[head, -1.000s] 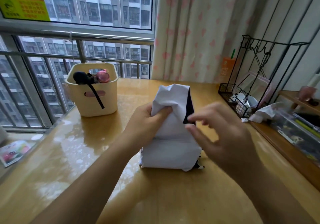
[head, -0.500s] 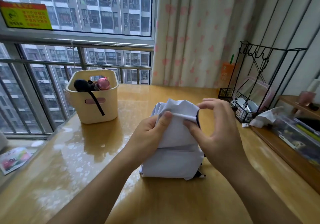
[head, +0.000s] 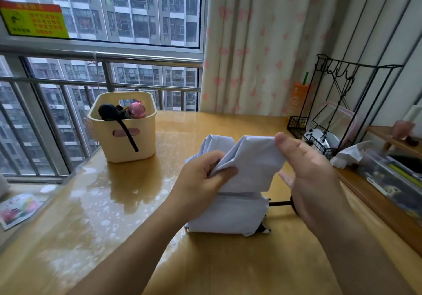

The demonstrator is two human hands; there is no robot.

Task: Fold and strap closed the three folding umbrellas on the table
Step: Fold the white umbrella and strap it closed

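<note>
The white fabric folding umbrella [head: 235,212] is seen on the glossy wooden desk [head: 127,237], nearer its right edge. A fold is gripped by the left hand [head: 201,180], the top flap pinched by the right hand [head: 308,176]. Open surface lies toward the left edge.

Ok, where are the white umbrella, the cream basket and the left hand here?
white umbrella [head: 228,217], head view, on its lower folded canopy fabric.
cream basket [head: 109,151], head view, on its front wall.
left hand [head: 198,178], head view, on the middle of the hand.

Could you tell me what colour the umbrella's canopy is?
The canopy is white; head view.
</note>
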